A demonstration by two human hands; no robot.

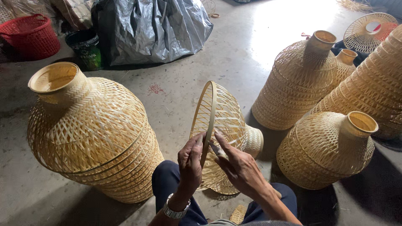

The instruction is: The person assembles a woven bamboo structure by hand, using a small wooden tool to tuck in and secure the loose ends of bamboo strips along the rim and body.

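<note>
The rim of a woven bamboo lampshade [222,125] is gripped by the left hand [190,165], fingers curled over the hoop near its lower edge. A small blade [217,150] is pinched in the right hand [240,169] and is laid against the weave just beside the left thumb. The lampshade is held on edge above the knees, its round open mouth turned toward the left and its narrow neck pointed right. An open lattice of pale strips is shown, bound by a smooth hoop at the rim.

A wristwatch [176,209] is worn on the left wrist. A stack of nested lampshades [92,134] is stood close on the left; further stacks [326,150] [299,79] are set on the right, near the neck. A grey plastic sheet [150,29], a green bucket [86,48] and a red basket [31,35] are placed well apart on the concrete floor [234,54].
</note>
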